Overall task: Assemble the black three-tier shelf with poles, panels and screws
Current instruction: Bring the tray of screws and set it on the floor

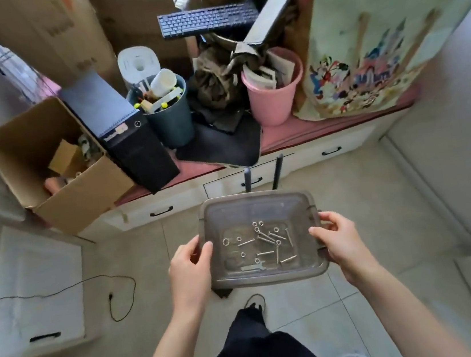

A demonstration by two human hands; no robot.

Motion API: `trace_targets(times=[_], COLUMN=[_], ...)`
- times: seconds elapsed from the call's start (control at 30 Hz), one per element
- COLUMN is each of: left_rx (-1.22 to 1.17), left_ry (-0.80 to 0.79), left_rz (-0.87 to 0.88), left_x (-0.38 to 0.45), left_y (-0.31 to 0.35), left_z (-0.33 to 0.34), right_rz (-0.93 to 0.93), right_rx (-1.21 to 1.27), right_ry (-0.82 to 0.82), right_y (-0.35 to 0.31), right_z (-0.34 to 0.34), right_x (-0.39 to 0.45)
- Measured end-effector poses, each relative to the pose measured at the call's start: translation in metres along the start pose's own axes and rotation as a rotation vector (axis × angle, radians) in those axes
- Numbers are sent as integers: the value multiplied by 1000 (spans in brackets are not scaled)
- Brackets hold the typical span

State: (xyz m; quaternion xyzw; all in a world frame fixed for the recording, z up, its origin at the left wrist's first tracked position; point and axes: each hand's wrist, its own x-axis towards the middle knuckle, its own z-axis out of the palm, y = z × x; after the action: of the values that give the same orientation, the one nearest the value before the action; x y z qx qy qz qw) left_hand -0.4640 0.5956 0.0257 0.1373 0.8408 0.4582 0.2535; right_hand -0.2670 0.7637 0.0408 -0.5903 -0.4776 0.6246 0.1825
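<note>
on a pink-topped bench beyond the grip sit a cardboard box [56, 172], a black computer tower [123, 133], a dark bin [171, 121] of odds and ends, a pink bucket [275, 104] and a cartoon-print bag [367, 50]. a keyboard [207, 20] lies farther back. a black cable [118, 295] trails across the floor, left of the grip.

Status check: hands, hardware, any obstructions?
Left hand and right hand grip the tray edges. Screws, washers, wrench loose inside. Two poles behind; nothing blocking.

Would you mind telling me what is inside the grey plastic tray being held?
Inside the tray lie loose screws, washers and a small flat wrench. Left-hand fingers curl over the rim, hiding that edge.
</note>
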Motion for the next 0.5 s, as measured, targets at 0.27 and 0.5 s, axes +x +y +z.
trace_targets(times=[0.27,0.5], left_rx=[31,62], left_ry=[-190,-255], left_rz=[69,103], left_x=[56,72], left_y=[42,72], left_z=[45,95], right_rz=[62,98], right_rx=[60,66], right_ry=[147,188], right_y=[-4,-8], right_z=[-25,-65], right_x=[48,88])
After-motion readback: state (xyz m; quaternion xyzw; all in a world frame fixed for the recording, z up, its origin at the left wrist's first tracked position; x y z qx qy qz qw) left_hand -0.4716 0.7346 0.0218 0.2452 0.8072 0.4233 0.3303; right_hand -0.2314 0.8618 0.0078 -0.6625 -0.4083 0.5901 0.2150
